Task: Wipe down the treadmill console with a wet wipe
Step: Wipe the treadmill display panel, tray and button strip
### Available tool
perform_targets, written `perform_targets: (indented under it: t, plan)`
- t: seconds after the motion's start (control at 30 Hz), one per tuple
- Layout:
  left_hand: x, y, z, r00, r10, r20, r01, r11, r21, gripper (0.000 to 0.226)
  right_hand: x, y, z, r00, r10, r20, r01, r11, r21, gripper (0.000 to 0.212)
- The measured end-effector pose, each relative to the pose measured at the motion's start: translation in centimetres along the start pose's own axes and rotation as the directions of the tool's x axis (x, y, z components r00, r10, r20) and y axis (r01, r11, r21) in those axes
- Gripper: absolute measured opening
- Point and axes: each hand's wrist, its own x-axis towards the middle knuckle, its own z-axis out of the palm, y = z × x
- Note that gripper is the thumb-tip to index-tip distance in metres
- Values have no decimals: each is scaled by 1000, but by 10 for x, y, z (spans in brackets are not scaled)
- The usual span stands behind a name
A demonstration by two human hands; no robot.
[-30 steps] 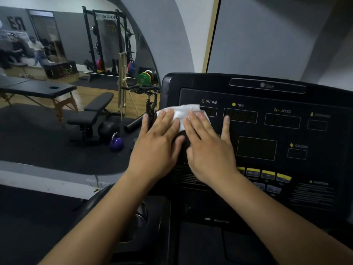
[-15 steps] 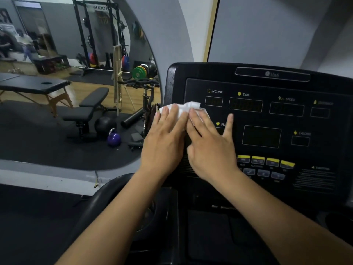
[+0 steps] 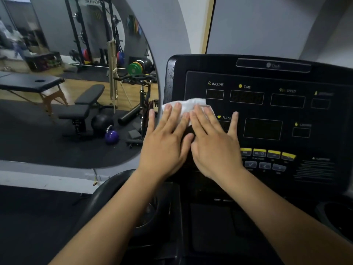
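wipe [image 3: 188,106]: white, crumpled, bunched into a wrinkled pad. sits mid-frame at the console [image 3: 315,77] left edge, just below-left of the INCLINE window, up-left of the PULSE label. only its top strip shows, the rest is under the fingers

left hand [image 3: 166,142]: flat, fingers straight and slightly fanned, fingertips pressing the wipe's left half. little finger hangs left past the console edge, off the wipe

right hand [image 3: 214,144]: also flat, fingers straight, three fingertips on the wipe's right half. little finger splayed right, on bare panel by PULSE

hands lie side by side with thumbs meeting in the middle; touching or just apart, cannot tell

console: black, fills the right half of the frame, all display windows dark. white labels INCLINE, TIME, SPEED with yellow icons. yellow buttons [image 3: 267,153] in a row just right of the right hand, grey keys below them

left half of the frame: mirror [image 3: 57,159] showing a gym, with a bench [image 3: 84,106], a purple kettlebell [image 3: 111,136] and green plates [image 3: 134,68]
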Motion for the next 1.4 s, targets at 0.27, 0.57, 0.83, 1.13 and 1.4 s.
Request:
perform_targets:
  t: [0.27, 0.57, 0.83, 1.13, 1.4]
  plan:
    - [-70, 20, 18, 997, 46, 56, -47, 999, 3, 58, -67, 0, 29, 998, -60, 32, 59, 997, 41, 65]
    - [-15, 35, 9, 999, 10, 41, -12, 999, 38, 56, -29, 23, 12, 1000, 2, -16, -1, 999, 54, 64]
    - [-37, 74, 22, 993, 80, 84, -83, 996, 25, 56, -75, 57, 25, 999, -50, 8, 50, 997, 56, 62]
    - [-17, 103, 27, 995, 68, 70, -67, 998, -6, 56, -72, 84, 23, 1000, -2, -10, 2, 997, 79, 62]
    - [10, 131, 32, 991, 115, 63, -117, 993, 26, 56, -71, 119, 19, 999, 27, -24, -25, 997, 77, 64]
